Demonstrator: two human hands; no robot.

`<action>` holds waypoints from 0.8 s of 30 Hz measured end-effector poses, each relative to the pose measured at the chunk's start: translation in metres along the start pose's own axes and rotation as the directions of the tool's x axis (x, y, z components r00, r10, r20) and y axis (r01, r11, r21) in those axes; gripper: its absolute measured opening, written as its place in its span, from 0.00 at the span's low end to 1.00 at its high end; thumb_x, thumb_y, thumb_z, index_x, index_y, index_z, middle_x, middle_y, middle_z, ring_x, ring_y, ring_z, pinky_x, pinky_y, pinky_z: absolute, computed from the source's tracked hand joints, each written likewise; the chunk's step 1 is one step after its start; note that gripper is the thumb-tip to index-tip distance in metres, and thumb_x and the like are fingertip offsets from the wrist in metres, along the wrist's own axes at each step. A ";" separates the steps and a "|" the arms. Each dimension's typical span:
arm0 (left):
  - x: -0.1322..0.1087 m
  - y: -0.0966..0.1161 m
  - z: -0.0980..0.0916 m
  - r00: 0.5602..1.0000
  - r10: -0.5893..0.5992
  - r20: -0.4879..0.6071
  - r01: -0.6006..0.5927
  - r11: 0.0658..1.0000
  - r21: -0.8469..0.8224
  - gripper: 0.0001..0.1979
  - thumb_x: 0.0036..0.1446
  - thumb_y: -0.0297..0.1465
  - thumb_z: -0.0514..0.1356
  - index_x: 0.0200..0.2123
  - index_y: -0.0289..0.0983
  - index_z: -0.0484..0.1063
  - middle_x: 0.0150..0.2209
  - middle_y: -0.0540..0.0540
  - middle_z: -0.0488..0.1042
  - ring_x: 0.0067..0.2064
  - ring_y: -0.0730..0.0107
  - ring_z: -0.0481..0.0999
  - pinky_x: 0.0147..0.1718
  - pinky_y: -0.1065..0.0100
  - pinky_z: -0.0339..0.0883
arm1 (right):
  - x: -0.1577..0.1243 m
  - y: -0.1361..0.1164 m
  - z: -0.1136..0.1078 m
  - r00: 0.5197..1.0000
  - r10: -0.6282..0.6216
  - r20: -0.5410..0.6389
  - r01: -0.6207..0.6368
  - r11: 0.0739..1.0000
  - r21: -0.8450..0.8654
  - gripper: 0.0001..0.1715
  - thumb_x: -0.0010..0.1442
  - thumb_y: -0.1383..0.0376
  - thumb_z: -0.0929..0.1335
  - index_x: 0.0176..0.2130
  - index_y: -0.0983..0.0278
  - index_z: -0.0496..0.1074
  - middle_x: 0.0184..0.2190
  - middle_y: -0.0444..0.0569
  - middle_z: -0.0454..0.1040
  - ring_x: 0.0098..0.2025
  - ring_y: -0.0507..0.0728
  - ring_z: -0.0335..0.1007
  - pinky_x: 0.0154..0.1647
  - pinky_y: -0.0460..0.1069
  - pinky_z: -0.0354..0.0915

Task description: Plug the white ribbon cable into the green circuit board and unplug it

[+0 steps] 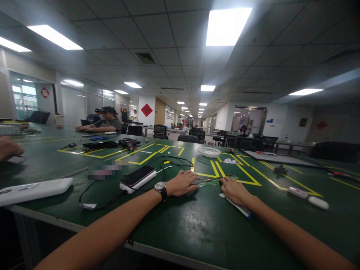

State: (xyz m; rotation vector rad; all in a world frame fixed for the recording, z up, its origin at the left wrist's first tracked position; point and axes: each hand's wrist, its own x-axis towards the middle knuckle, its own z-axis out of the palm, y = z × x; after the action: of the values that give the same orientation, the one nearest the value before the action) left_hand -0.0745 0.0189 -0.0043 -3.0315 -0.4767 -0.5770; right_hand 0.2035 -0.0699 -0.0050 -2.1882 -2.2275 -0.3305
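Note:
A thin green, partly see-through strip (209, 183) lies low over the green tabletop between my two hands. My left hand (182, 183), with a watch (161, 187) on its wrist, is palm down with fingers closed at the strip's left end. At the right end, the bent fingers of my right hand (234, 190) grip the strip; their tips are partly hidden. Beneath my right hand a flat white packet (239, 207) with a blue end sticks out. Small brownish bits lie along the strip, too small to name.
Left of my hands, a phone (139, 175) lies on a white block beside a black cable (84, 191). A white basket (208, 151) stands ahead. White rounded items (317, 202) lie right. Another person's hand (9, 149) is at far left; a seated person (108, 122) is across the table.

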 end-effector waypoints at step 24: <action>0.001 0.008 0.001 0.993 0.003 0.117 0.012 0.992 -0.125 0.23 0.67 0.45 0.54 0.61 0.44 0.61 0.64 0.42 0.62 0.63 0.53 0.62 0.56 0.48 0.60 | 0.004 -0.020 -0.034 0.965 -0.241 -0.107 0.261 0.931 0.257 0.24 0.61 0.65 0.61 0.54 0.64 0.71 0.54 0.54 0.73 0.56 0.60 0.67 0.60 0.53 0.60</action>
State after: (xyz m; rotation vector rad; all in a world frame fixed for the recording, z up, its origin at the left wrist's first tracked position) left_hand -0.0704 0.0121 -0.0046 -3.1991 -0.4680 -0.4467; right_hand 0.1788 -0.0711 0.0261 -1.7347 -2.3529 -0.0972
